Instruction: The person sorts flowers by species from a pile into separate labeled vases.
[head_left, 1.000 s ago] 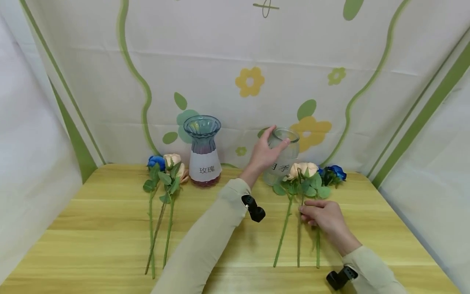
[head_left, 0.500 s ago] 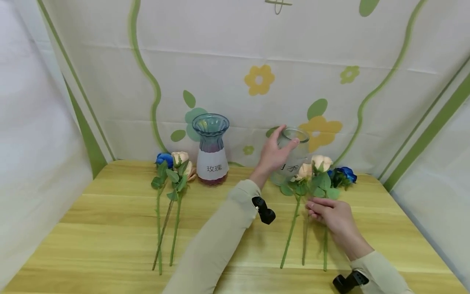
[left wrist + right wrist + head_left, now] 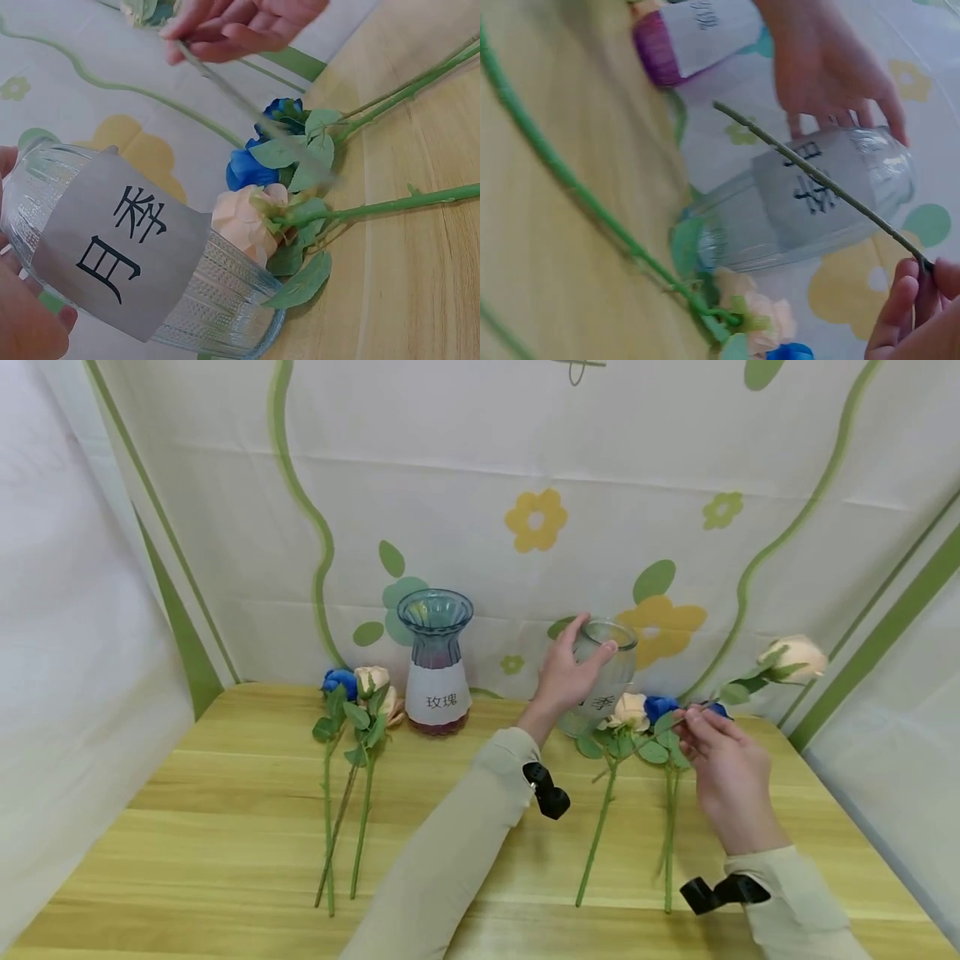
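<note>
My left hand (image 3: 567, 672) grips a clear ribbed glass vase (image 3: 619, 664) just below its rim, thumb on the near side. The vase stands upright at the back of the table and bears a white paper label (image 3: 124, 244) with dark characters. My right hand (image 3: 731, 781) pinches the stem (image 3: 817, 176) of a peach rose (image 3: 795, 660), held up off the table. Its bloom points right and the bare stem end slants toward the vase. Below lie another peach rose (image 3: 630, 712) and blue roses (image 3: 662, 708), heads close beside the vase's base.
A blue-to-purple flared vase (image 3: 437, 647) with a white label stands left of the clear one. Beside it lie a blue rose (image 3: 340, 680) and peach roses (image 3: 372, 679), stems toward the front. A patterned cloth (image 3: 480, 485) hangs behind the wooden table (image 3: 225, 810).
My right hand has lifted the peach rose from the table, moving up and right, and the stem has tilted from upright in view to slanting. My left hand keeps its grip on the vase.
</note>
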Motion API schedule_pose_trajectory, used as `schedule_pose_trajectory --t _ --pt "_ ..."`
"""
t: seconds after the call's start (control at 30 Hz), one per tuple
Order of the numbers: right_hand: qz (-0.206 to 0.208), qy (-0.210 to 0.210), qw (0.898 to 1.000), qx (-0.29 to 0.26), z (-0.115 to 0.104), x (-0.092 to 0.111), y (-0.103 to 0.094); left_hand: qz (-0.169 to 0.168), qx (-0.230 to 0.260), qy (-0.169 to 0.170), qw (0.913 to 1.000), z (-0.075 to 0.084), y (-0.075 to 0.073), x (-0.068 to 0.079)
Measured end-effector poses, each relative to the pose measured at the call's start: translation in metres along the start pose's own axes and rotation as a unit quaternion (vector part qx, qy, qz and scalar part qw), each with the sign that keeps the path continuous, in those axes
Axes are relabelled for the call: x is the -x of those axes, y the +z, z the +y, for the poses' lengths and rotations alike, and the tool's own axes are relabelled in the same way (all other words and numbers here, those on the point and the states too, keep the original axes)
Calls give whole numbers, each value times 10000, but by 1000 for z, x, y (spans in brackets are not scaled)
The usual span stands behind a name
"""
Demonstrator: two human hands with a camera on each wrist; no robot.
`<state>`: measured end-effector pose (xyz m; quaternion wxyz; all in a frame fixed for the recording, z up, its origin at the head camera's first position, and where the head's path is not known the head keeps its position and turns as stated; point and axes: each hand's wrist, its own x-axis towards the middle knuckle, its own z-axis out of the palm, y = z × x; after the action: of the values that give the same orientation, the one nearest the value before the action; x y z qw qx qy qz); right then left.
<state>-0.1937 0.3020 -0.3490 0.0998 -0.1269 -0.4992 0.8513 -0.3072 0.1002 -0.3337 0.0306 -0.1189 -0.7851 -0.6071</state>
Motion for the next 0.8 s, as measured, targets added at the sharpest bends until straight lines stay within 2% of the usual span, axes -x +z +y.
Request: schedule_pose_trajectory --t 0.1,0.2,0.47,0.53,0.6,0.8 --pt "198 -180 9963 -818 -10 -7 2 -9 35 41 10000 -1 0 1" --pt "316 -329 9870 -1540 -19 -13 2 21 80 48 10000 -1 1 1" --pt "842 -373 9443 -3161 -35 -32 13 -8 84 74 9999 -1 1 2" --pt "1011 -399 9358 -3354 -37 -35 19 -32 108 67 9999 -1 1 2" --pt "1145 -482 9329 -3379 -38 -37 26 -51 134 60 9999 -1 2 3" --pt "1326 -650 9389 -3110 -33 -41 48 -44 151 49 9999 0 2 4"
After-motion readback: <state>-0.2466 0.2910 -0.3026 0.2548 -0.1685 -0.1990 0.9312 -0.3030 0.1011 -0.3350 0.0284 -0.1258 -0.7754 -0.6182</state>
